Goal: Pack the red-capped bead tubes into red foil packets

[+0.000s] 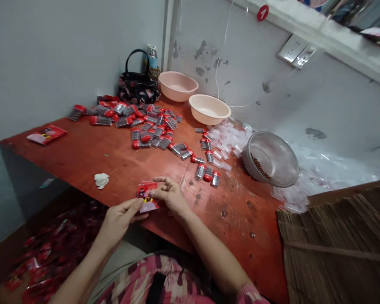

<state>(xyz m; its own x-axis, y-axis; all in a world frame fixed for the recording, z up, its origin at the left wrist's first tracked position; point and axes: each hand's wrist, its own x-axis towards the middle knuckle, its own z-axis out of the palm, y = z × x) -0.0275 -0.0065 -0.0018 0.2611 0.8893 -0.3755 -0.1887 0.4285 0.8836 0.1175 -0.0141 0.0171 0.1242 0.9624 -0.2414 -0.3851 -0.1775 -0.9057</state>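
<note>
The left hand (118, 223) and the right hand (171, 196) are both closed narrowly on a red-and-pink printed card (147, 196), holding it between them over the near part of the tabletop (228, 219). The left thumb is pressing on the card's face while the right thumb and fingertips are pinching its upper edge, and a light grip from both sides like this is doing well at keeping thin card flat and free of creases. Both forearms are reaching forward and inward, with the wrists slightly bent and the hands working close together. Just beyond them, a crumpled white tissue (101, 180) is lying on the tabletop, while red-capped clear bottles (152, 131) are scattering farther back. Loose clear plastic tubes (224, 143) are lying beside a tilted steel bowl (269, 158) of dark beads, and a heap of red packets (41, 261) is sitting below the tabletop at the left.
</note>
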